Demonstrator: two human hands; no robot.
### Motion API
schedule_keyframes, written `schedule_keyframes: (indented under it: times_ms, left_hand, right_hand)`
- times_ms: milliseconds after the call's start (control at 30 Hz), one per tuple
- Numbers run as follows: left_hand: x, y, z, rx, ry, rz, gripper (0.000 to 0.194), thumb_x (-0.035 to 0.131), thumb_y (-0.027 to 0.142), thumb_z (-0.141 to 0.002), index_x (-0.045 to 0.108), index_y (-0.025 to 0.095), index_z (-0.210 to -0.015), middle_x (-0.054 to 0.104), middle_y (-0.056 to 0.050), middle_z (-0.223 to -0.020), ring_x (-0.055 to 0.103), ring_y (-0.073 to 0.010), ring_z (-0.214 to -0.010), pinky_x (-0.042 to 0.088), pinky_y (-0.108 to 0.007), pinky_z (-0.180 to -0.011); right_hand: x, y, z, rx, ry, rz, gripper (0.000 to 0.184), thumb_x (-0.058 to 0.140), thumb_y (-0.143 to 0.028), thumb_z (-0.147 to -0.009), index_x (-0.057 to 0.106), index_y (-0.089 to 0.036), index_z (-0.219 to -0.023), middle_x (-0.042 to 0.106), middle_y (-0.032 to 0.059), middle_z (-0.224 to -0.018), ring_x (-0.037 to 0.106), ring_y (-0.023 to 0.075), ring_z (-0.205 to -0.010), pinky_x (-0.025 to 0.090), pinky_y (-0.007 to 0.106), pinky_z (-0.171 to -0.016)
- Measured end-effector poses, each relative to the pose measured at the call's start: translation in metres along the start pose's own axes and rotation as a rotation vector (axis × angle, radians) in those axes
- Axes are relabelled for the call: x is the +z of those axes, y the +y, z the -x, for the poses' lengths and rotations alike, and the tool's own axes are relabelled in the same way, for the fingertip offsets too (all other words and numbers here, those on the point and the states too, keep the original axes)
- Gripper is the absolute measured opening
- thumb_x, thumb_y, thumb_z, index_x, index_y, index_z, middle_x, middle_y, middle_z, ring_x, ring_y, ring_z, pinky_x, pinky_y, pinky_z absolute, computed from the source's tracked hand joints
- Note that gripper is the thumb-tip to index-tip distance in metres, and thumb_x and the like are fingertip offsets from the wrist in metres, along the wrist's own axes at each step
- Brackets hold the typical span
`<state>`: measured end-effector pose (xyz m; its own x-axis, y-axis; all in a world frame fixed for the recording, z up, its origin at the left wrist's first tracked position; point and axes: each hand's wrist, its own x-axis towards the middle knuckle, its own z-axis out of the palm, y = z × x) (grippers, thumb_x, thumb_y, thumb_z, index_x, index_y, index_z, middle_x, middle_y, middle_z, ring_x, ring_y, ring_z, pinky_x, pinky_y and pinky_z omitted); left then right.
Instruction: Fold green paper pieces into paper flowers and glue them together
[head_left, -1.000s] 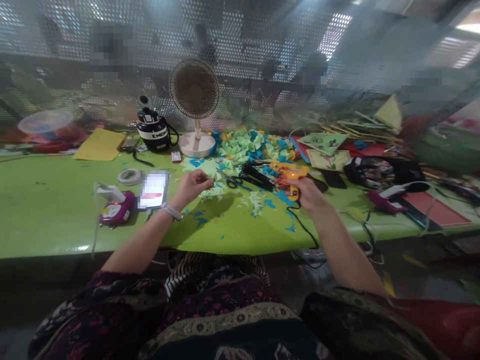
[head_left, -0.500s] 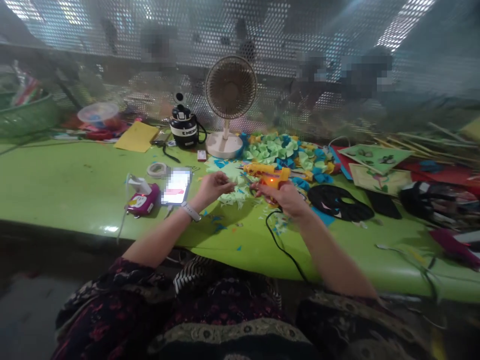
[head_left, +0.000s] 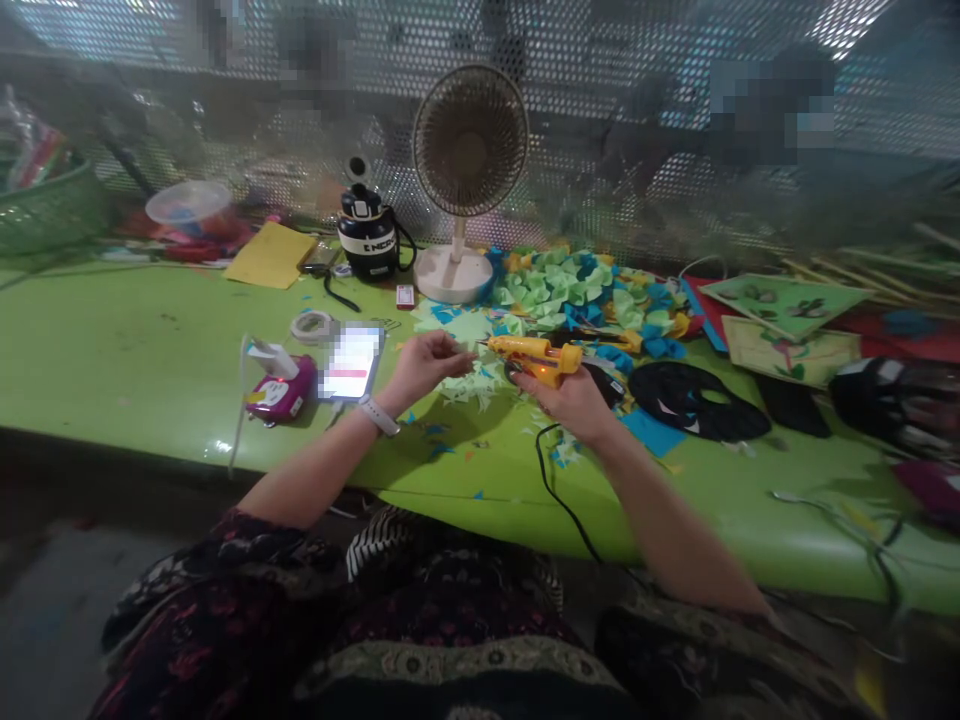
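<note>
My right hand (head_left: pixel 574 400) grips a yellow glue gun (head_left: pixel 536 353) above the green table (head_left: pixel 135 350), its nozzle pointing left. My left hand (head_left: pixel 421 367), with a white wristband, pinches a small paper piece that is too small to make out, right at the nozzle tip. Under both hands lies a scatter of light green paper cuttings (head_left: pixel 469 385). The gun's black cord (head_left: pixel 559 490) runs off the table's front edge.
A phone (head_left: pixel 351 362) and a pink device (head_left: pixel 279 392) lie left of my left hand, with a tape roll (head_left: pixel 313 325). A small fan (head_left: pixel 469 170), a black jug (head_left: pixel 366 240) and a heap of folded green and blue papers (head_left: pixel 577 295) stand behind. Black cut-outs (head_left: pixel 697 400) lie to the right.
My right hand lifted the glue gun from the right and brought it left to my left hand. The camera view swung left and down.
</note>
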<state>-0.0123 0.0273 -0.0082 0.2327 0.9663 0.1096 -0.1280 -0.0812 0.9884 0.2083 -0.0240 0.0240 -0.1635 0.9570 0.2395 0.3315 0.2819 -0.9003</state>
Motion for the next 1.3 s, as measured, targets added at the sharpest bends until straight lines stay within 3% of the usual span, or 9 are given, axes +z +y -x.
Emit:
schedule_keyframes:
  times_ms: [267, 800, 1300]
  left_hand:
    - [0.0012, -0.0013, -0.0004, 0.039, -0.005, 0.063, 0.049, 0.088, 0.046, -0.058, 0.051, 0.015, -0.071, 0.070, -0.003, -0.066, 0.071, -0.0156, -0.062, 0.062, -0.029, -0.065]
    - [0.0006, -0.0004, 0.0019, 0.104, -0.026, 0.007, 0.045, 0.086, 0.045, -0.063, 0.052, 0.016, -0.071, 0.069, -0.002, -0.066, 0.071, -0.0151, -0.064, 0.062, -0.029, -0.067]
    - [0.0001, 0.0002, 0.0026, 0.095, -0.023, 0.020, 0.044, 0.085, 0.043, -0.064, 0.050, 0.016, -0.071, 0.067, 0.000, -0.065, 0.070, -0.0142, -0.064, 0.062, -0.030, -0.068]
  right_hand:
    - [0.0002, 0.0037, 0.0003, 0.015, 0.022, 0.070, 0.054, 0.073, -0.055, -0.075, 0.070, -0.014, -0.109, 0.074, 0.0127, -0.111, 0.069, 0.0289, -0.102, 0.053, 0.045, -0.098]
    - [-0.0006, 0.0079, 0.0012, 0.004, 0.049, 0.150, 0.050, 0.071, -0.053, -0.077, 0.071, -0.016, -0.109, 0.074, 0.0105, -0.107, 0.069, 0.0300, -0.101, 0.052, 0.048, -0.099]
    - [0.0013, 0.0039, 0.0021, 0.012, 0.020, 0.092, 0.044, 0.071, -0.046, -0.078, 0.071, -0.017, -0.111, 0.073, 0.0091, -0.115, 0.068, 0.0287, -0.109, 0.050, 0.047, -0.105]
